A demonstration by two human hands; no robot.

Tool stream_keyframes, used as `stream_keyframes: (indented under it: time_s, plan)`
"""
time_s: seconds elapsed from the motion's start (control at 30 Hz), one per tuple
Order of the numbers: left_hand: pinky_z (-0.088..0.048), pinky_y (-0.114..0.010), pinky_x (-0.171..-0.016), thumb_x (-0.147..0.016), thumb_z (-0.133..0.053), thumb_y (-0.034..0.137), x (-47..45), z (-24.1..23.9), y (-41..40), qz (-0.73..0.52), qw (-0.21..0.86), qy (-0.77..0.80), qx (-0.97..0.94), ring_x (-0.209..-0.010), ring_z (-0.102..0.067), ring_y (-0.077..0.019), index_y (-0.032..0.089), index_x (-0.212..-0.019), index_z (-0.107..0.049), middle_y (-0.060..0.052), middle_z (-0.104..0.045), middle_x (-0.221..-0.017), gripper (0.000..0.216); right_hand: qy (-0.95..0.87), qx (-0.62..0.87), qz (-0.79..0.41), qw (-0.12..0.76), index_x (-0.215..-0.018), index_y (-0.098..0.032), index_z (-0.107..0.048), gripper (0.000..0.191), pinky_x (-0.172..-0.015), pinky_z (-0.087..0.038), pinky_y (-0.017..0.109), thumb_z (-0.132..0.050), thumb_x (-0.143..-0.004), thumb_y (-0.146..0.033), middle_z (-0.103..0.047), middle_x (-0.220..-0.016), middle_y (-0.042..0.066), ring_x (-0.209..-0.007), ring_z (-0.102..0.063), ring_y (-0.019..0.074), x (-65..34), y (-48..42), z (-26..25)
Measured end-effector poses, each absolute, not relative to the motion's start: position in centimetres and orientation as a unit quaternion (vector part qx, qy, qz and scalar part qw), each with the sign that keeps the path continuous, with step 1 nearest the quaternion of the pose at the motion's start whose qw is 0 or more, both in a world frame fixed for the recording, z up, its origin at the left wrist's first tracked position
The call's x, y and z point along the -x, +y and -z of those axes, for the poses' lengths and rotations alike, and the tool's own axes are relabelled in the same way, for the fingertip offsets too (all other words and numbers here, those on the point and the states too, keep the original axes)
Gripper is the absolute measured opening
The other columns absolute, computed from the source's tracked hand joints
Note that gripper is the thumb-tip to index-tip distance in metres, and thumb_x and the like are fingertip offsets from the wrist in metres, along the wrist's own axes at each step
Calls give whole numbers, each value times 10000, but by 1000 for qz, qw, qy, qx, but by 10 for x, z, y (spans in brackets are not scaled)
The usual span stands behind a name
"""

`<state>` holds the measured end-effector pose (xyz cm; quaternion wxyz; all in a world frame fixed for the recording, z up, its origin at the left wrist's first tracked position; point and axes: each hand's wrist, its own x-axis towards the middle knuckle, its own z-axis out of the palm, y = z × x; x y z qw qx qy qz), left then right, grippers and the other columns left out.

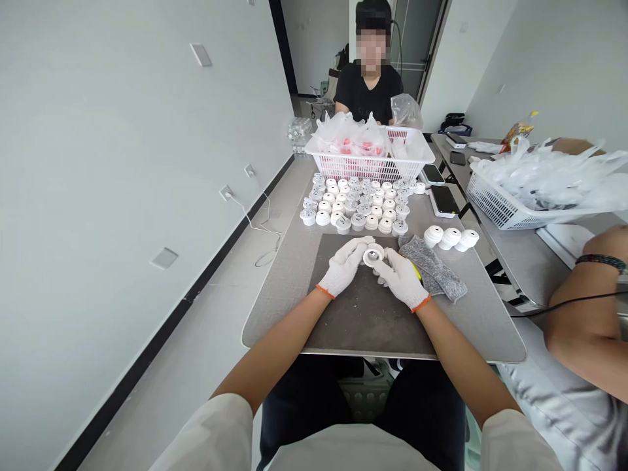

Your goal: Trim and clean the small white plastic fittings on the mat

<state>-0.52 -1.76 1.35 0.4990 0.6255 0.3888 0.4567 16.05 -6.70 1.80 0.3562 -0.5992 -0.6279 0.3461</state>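
My left hand (345, 265) and my right hand (400, 278), both in white knit gloves with orange cuffs, meet over a dark mat (363, 314) on the grey table. Together they grip a small round white part (373, 255), fingers closed round its rim. A yellow object peeks out under my right hand, mostly hidden. Several like white round parts (358, 204) stand in rows further up the table. Three more white parts (450, 237) lie to the right, beside a grey glove (432, 267).
A white basket (369, 163) with plastic bags stands at the far end, a person in black seated behind it. Two phones (443, 199) lie at the right edge. Another basket of bags (500, 206) sits on the neighbouring table. A co-worker's arm (589, 307) reaches in at right.
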Motion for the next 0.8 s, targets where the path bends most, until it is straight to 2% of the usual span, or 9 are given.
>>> stream_keyframes:
  time_s: [0.07, 0.13, 0.27, 0.33, 0.43, 0.57, 0.7, 0.8]
  plan:
    - [-455, -342, -1095, -974, -514, 413, 5, -11, -16, -466, 499, 386, -620, -1205, -615, -210, 195, -1152, -688, -70, -688, -1276, 331, -637, 617, -309, 343, -970, -216, -563, 281, -609, -491, 212, -554, -920, -492, -656, -746, -22, -619, -627, 119, -160, -67, -20]
    - [-453, -354, -1105, -965, -538, 420, 5, -7, -15, -475, 501, 382, -614, -1225, -607, -210, 199, -1177, -671, -73, -671, -1303, 334, -640, 642, -265, 328, -1071, -218, -593, 290, -660, -507, 242, -602, -886, -441, -673, -764, -10, -667, -642, 143, -160, -65, -21]
    - [-475, -378, -1097, -933, -599, 397, 4, -2, -13, -472, 523, 392, -591, -1221, -610, -216, 218, -1291, -607, -76, -651, -1330, 400, -631, 671, -220, 321, -1435, -250, -496, 606, -774, -539, 304, -635, -851, -338, -723, -894, 14, -773, -681, 178, -160, -62, -19]
    - [-484, -385, -1094, -919, -622, 397, 2, -1, -14, -463, 541, 386, -588, -1232, -605, -222, 218, -1338, -574, -83, -635, -1357, 458, -638, 663, -218, 326, -1507, -264, -440, 649, -794, -551, 313, -598, -881, -333, -730, -943, 18, -798, -693, 182, -162, -61, -17]
    - [-481, -391, -1105, -909, -636, 411, 1, -1, -16, -458, 560, 361, -588, -1271, -585, -231, 208, -1374, -540, -95, -611, -1397, 516, -651, 646, -222, 331, -1555, -274, -389, 663, -805, -567, 314, -546, -912, -307, -732, -960, 15, -819, -703, 183, -164, -62, -15]
    - [-486, -403, -1100, -876, -678, 405, 1, -4, -17, -464, 556, 362, -587, -1235, -609, -235, 209, -1383, -535, -94, -645, -1345, 562, -671, 624, -226, 331, -1578, -284, -355, 696, -858, -578, 325, -553, -910, -306, -730, -1015, 22, -908, -706, 194, -164, -64, -17]
    - [-485, -414, -1095, -831, -732, 387, 3, -7, -18, -467, 552, 371, -583, -1196, -630, -240, 206, -1357, -561, -93, -663, -1314, 582, -671, 627, -226, 324, -1568, -254, -378, 776, -999, -536, 389, -653, -851, -370, -699, -1186, 53, -1070, -674, 232, -161, -66, -23]
    - [-480, -406, -1091, -812, -750, 385, 2, -7, -18, -473, 555, 368, -577, -1187, -631, -234, 213, -1320, -583, -85, -670, -1297, 562, -662, 627, -233, 338, -1536, -247, -429, 756, -1085, -481, 403, -676, -842, -416, -623, -1354, 64, -1195, -623, 241, -159, -66, -22]
